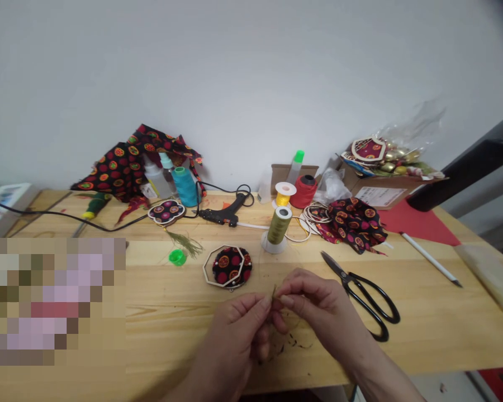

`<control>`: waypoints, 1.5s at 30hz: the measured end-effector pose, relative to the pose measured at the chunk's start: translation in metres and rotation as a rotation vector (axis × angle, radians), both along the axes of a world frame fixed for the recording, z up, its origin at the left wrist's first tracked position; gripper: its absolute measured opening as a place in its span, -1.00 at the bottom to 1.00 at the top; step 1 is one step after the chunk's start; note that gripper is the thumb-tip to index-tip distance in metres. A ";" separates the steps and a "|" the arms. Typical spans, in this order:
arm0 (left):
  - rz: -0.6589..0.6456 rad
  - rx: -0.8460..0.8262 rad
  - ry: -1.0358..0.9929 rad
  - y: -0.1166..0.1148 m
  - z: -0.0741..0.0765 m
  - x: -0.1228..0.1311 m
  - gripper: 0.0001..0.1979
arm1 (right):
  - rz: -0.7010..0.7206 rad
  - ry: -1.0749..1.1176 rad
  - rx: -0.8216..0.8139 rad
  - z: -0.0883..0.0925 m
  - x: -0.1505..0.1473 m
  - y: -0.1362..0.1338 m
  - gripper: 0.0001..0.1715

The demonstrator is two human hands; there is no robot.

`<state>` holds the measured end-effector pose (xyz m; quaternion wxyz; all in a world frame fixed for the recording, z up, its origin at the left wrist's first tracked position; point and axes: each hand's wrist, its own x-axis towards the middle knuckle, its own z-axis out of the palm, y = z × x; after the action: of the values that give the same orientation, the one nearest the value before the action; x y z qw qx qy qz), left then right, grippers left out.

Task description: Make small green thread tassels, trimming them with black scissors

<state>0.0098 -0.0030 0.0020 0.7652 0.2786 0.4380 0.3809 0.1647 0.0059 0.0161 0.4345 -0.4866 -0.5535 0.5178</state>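
My left hand (245, 324) and my right hand (318, 304) meet above the table's front part. Both are closed in a pinch on a small bit of olive thread (274, 290), most of it hidden by the fingers. Behind them stands a spool of olive thread (279, 226), slightly tilted on its pale base. To the left of the spool lies a round patterned fabric piece (235, 265) with a wooden octagonal frame (209, 267) partly over it. Black-handled scissors (360, 293) lie right of my right hand, blades pointing away.
A black glue gun (224, 215) lies at the back, its cord running left. A green cap (177, 257), an olive tassel (184, 243), yellow (283, 196) and red (305, 192) spools, patterned cloth (356, 223), a white pencil (430, 258) and a cardboard box (377, 190) surround the work area.
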 end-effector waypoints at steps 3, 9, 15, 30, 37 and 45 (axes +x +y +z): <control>-0.013 0.023 0.013 -0.001 -0.001 -0.001 -0.70 | 0.001 -0.020 0.002 -0.001 -0.002 0.001 -0.88; -0.014 0.023 0.033 -0.002 -0.001 -0.002 -0.70 | 0.003 -0.034 -0.037 -0.002 -0.002 0.003 -0.87; -0.028 0.032 0.019 -0.001 0.001 0.000 -0.69 | -0.030 -0.062 -0.072 -0.002 -0.003 0.003 -0.95; 0.002 -0.012 -0.051 0.000 0.004 -0.002 -0.75 | -0.050 -0.051 -0.135 -0.005 -0.007 0.002 -0.85; -0.035 0.064 0.059 0.000 0.003 -0.002 -0.75 | -0.080 -0.063 -0.153 -0.003 -0.008 0.004 -0.84; -0.077 0.110 0.152 -0.002 -0.003 -0.002 -0.70 | -0.067 -0.123 -0.128 -0.001 -0.008 0.004 -0.84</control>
<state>0.0076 -0.0047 -0.0009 0.7273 0.3647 0.4624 0.3525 0.1570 0.0101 0.0146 0.3847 -0.5623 -0.5282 0.5067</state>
